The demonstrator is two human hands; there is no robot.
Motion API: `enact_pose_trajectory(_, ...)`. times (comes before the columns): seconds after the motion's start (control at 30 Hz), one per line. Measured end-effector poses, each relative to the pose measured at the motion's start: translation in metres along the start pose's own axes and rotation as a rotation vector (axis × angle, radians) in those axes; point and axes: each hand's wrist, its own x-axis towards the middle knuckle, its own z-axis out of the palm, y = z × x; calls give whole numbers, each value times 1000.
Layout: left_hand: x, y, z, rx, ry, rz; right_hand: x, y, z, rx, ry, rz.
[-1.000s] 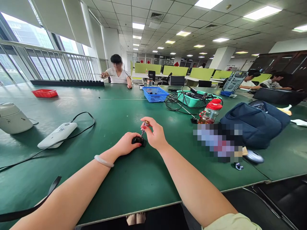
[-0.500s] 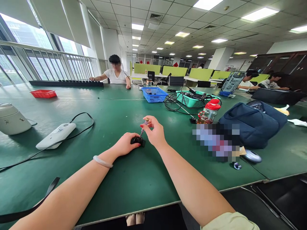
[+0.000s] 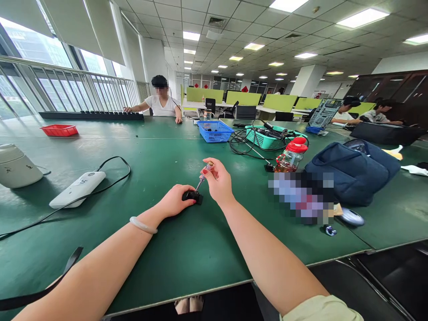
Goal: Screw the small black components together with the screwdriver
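Note:
On the green table point(image 3: 200, 254) my left hand point(image 3: 175, 200) grips a small black block-like part point(image 3: 193, 196), its fingers closed around the left side. What kind of part it is I cannot make out. My right hand point(image 3: 219, 180) pinches a screwdriver point(image 3: 203, 177) with a clear purplish handle and a brass-coloured end. The screwdriver leans to the right, and its lower end meets the top of the black part. Its very tip is hidden against the part.
A white power bank point(image 3: 78, 189) with a black cable lies left, near a white pot point(image 3: 18, 167). Further back are a red tray point(image 3: 59, 130), a blue basket point(image 3: 216, 133) and a green basket point(image 3: 267, 140) of cables. A red-lidded jar point(image 3: 290, 156) and navy bag point(image 3: 352, 174) stand right.
My right hand has shifted slightly right and up, so the screwdriver's handle leans further to the right. My left hand and the black part have stayed in place.

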Motion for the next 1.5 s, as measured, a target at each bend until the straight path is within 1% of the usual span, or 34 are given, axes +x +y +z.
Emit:
enact_pose_trajectory(0.1, -1, 2, -1, -2, -3, 7, -4, -5, 1, -26, -58, -24)
enact_pose_trajectory(0.27, -1, 3, -2, -8, -18, 9, -5, -9, 0, -69, -94, -74)
enact_pose_trajectory(0.5, -1, 3, -2, -13, -16, 18, -5, -7, 0, -25, -100, -76)
enact_pose_trajectory(0.9, -1, 2, -1, -22, -13, 28, -3, -4, 0, -74, -141, -122)
enact_pose_trajectory(0.97, 0, 1, 0, -23, -9, 31, -3, -7, 0, -96, -166, -145)
enact_pose_trajectory(1.13, 2, -6, 4, -39, -9, 27, -4, -15, 1, -156, -290, -230)
enact_pose_trajectory(1.2, 3, -8, 5, -36, -9, 21, -4, -17, 1, -187, -297, -263)
enact_pose_trajectory(1.37, 4, -10, 6, -42, -4, 24, -4, -16, 0, -263, -254, -342)
enact_pose_trajectory(1.5, 5, -9, 7, -62, 40, 89, -6, -17, 0, -359, -318, -420)
